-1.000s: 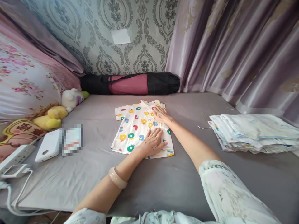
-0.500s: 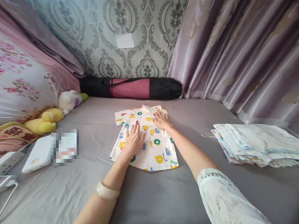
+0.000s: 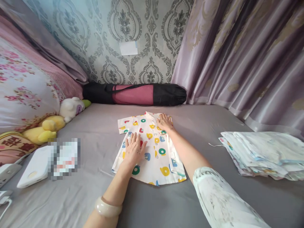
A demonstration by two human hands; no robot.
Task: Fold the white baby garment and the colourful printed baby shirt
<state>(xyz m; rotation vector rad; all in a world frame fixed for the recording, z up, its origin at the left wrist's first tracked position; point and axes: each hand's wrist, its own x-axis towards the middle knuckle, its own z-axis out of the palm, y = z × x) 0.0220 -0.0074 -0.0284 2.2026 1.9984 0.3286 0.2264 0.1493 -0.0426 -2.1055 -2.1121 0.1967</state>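
A small white short-sleeved shirt (image 3: 152,164) with colourful letter prints lies spread on the grey bed sheet (image 3: 152,205), its collar pointing away from me. My left hand (image 3: 135,148) rests flat on the shirt's left front, fingers apart. On the upper right of the shirt, near the shoulder, my right hand (image 3: 165,123) is laid flat with its fingers stretched out. The right sleeve is folded inward and partly hidden under that hand and forearm. The left sleeve sticks out to the side.
Folded clothes are stacked (image 3: 263,155) at the right. A rolled mat in a black and pink bag (image 3: 133,94) lies along the wall. At the left are plush toys (image 3: 71,109), a white flat device (image 3: 35,167), a blurred item (image 3: 66,158) and a power strip (image 3: 9,172).
My right hand has shifted slightly over the shirt's right shoulder, and the right side edge lies differently. My left hand stays on the left front. The view has tilted up slightly.
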